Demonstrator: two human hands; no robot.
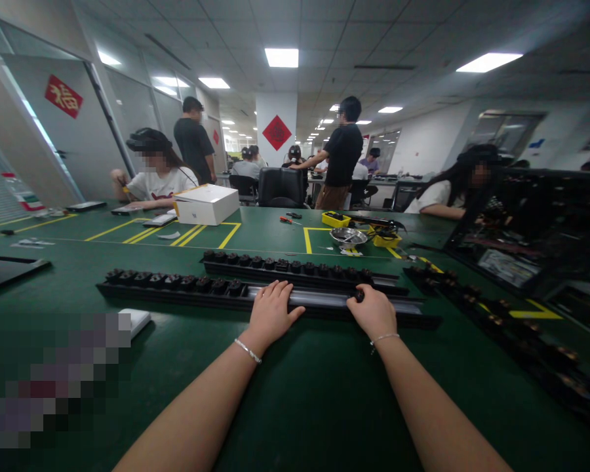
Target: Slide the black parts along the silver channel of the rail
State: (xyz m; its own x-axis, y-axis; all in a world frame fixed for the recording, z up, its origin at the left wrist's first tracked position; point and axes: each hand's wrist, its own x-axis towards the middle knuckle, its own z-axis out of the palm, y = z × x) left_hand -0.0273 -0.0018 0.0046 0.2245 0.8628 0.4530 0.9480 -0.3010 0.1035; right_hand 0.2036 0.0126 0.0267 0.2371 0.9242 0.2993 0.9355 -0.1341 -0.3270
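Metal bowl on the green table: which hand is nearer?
Right. The right hand, gripping a small black piece, is nearer the camera than the bowl and slightly right of it; the left hand is well to its left.

Blk pc. (358, 295) part-hid., L panel (4, 274) cut off

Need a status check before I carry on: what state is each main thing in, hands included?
Left hand: fingers spread, over the front strip.
Right hand: closed around a small black piece.
Front strip: row of black blocks on the left, mostly bare to the right.
Rear strip: mostly filled, bare near its right end.
Metal bowl: upright, uncovered.
White box: lid looks shut.
Ceiling lights: lit.
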